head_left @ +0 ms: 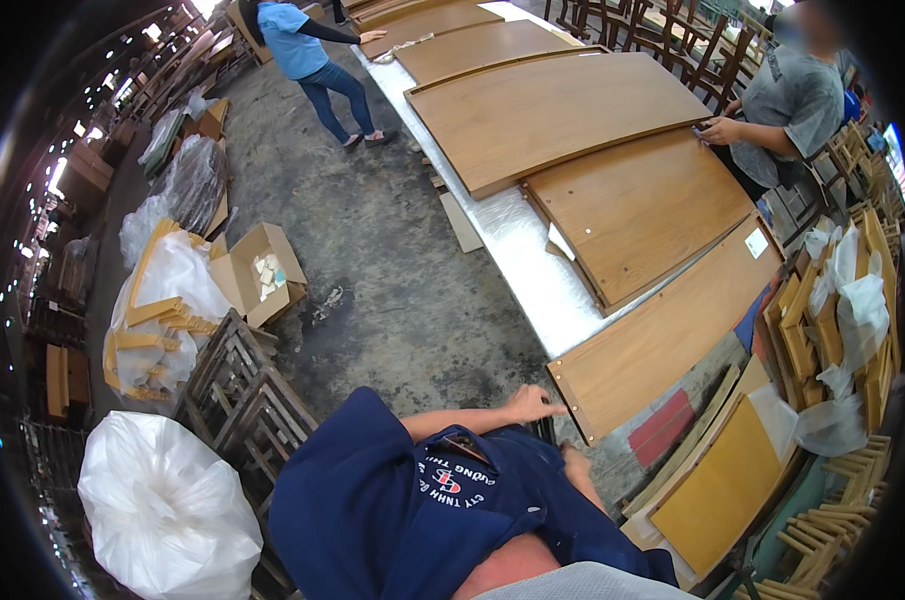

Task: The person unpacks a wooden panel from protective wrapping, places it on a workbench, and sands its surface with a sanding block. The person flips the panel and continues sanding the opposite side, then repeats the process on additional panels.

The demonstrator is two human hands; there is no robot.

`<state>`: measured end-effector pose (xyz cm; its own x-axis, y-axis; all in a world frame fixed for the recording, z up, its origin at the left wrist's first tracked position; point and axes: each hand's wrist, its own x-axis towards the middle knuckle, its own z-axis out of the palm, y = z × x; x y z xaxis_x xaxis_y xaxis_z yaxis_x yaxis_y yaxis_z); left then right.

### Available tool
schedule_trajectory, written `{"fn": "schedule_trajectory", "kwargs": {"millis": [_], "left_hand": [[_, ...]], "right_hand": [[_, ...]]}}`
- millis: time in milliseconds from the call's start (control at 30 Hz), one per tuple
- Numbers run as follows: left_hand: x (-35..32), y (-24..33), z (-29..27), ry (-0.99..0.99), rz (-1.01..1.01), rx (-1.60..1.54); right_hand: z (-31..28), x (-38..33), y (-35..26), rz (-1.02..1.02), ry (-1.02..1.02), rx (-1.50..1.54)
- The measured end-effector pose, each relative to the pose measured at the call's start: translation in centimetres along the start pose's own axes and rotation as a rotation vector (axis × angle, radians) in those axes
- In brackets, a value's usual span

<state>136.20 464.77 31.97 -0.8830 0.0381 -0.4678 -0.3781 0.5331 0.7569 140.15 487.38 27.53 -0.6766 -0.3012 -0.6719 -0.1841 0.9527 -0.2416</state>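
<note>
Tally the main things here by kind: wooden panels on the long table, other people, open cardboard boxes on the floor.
Wooden panels on the table: 5, the nearest by the left hand
Other people: 2, blue top and grey top
Open cardboard box: 1
Total: 8

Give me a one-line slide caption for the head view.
Person in a blue shirt rests the left hand on the corner of a long wooden panel on a workshop table.
</note>
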Motion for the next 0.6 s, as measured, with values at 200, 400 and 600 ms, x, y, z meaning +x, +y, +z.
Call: {"fn": "schedule_trajectory", "kwargs": {"millis": [200,400,600], "left_hand": [[-1.5,0.5,-1.4,-0.421,0.065,-0.118],[-1.3,3.0,-0.9,-0.226,0.402,-0.029],[-2.0,7.1,2.3,-0.526,0.665,0.032]], "right_hand": [[-0.4,0.1,0.5,-0.103,-0.024,-0.152],[-3.6,-3.2,2.4,-0.009,0.014,0.107],[0.4,-3.7,3.7,-0.024,0.088,1.184]]}}
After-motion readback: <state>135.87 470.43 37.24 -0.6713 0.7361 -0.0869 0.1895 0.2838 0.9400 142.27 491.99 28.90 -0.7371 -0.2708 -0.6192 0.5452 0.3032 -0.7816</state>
